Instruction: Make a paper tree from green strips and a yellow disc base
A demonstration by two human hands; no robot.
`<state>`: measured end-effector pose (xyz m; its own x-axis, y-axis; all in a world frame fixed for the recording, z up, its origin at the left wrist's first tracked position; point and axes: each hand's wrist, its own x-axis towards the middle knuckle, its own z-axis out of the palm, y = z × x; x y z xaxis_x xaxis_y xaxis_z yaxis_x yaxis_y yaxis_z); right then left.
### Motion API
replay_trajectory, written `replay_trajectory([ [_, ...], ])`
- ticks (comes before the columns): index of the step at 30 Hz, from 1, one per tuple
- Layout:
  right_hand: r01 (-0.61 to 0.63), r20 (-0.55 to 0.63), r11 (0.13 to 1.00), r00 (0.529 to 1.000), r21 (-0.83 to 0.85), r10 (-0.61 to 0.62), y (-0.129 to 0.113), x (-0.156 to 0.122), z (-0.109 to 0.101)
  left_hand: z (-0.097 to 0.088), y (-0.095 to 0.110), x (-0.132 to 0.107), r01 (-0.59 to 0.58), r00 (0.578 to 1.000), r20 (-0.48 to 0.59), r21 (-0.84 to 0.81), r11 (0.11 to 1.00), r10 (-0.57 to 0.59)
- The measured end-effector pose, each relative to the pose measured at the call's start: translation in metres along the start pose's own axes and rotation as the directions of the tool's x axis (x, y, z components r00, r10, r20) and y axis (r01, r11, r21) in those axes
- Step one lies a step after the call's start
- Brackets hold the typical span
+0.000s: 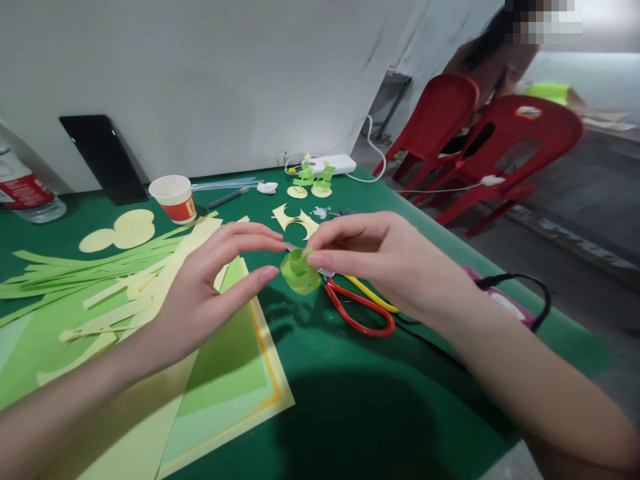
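Between thumb and fingertips, my right hand (380, 257) pinches a small curled green paper piece (301, 275) above the table. My left hand (220, 273) is just to the left of it, thumb and fingers apart, with a gap between its fingertips and the paper. Under my right hand lie scissors (363, 320) with one red and one yellow handle, their blades partly hidden. Beneath my left hand and forearm are green and pale yellow paper sheets (235, 360) and cut strips (105, 267). A cut-out yellow paper scrap (295, 223) lies just beyond my hands.
Small paper plants on round bases (321, 183) stand near a white power strip (333, 165). Pale yellow discs (134, 229), a paper cup (175, 200), a phone (106, 160) and a bottle (30, 190) line the back left. Red chairs (530, 140) and a person stand beyond the table.
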<state>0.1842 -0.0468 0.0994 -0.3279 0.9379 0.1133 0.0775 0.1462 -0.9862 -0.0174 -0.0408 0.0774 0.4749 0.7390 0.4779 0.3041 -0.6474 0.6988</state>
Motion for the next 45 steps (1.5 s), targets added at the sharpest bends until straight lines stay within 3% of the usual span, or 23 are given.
replay_trajectory([
  [8,-0.005,0.013,1.000,1.000,-0.007,0.005,0.008,0.007,0.013,0.000,0.004,0.000,-0.005,1.000,0.029,0.004,1.000,0.005],
  [13,0.052,-0.099,0.999,0.994,-0.016,-0.053,0.012,0.015,-0.004,0.000,0.002,-0.001,-0.016,0.999,0.033,0.010,1.000,0.016],
  [17,0.029,-0.172,1.000,0.985,0.009,-0.027,0.011,0.022,-0.021,0.000,0.001,0.000,0.007,0.996,0.090,0.006,1.000,-0.008],
  [26,0.011,-0.057,0.998,0.998,0.055,-0.008,0.013,0.021,-0.016,0.007,-0.001,0.003,0.069,0.970,0.237,-0.078,0.995,-0.049],
  [28,0.021,-0.069,0.999,0.997,-0.031,-0.024,0.013,0.020,-0.017,0.007,-0.001,0.001,0.090,0.971,0.229,-0.113,0.989,-0.062],
  [31,0.091,-0.082,0.931,0.988,-0.352,-0.128,0.011,0.019,-0.020,0.004,-0.001,-0.001,0.164,0.970,0.201,-0.145,0.976,-0.133],
  [34,0.297,0.080,0.764,0.948,-0.573,-0.308,0.009,0.016,-0.019,0.002,0.000,-0.001,0.218,0.961,0.201,-0.134,0.967,-0.189],
  [37,0.473,0.326,0.702,0.880,-0.533,-0.345,0.008,0.012,-0.014,0.002,0.002,0.002,0.231,0.951,0.236,-0.106,0.967,-0.201],
  [40,0.447,0.427,0.757,0.871,-0.477,-0.245,0.010,0.011,-0.008,0.003,0.004,0.003,0.203,0.954,0.235,-0.048,0.978,-0.186],
  [45,0.310,0.364,0.852,0.919,-0.422,-0.154,0.013,0.012,-0.004,0.002,0.003,0.002,0.143,0.964,0.218,0.048,0.988,-0.151],
])
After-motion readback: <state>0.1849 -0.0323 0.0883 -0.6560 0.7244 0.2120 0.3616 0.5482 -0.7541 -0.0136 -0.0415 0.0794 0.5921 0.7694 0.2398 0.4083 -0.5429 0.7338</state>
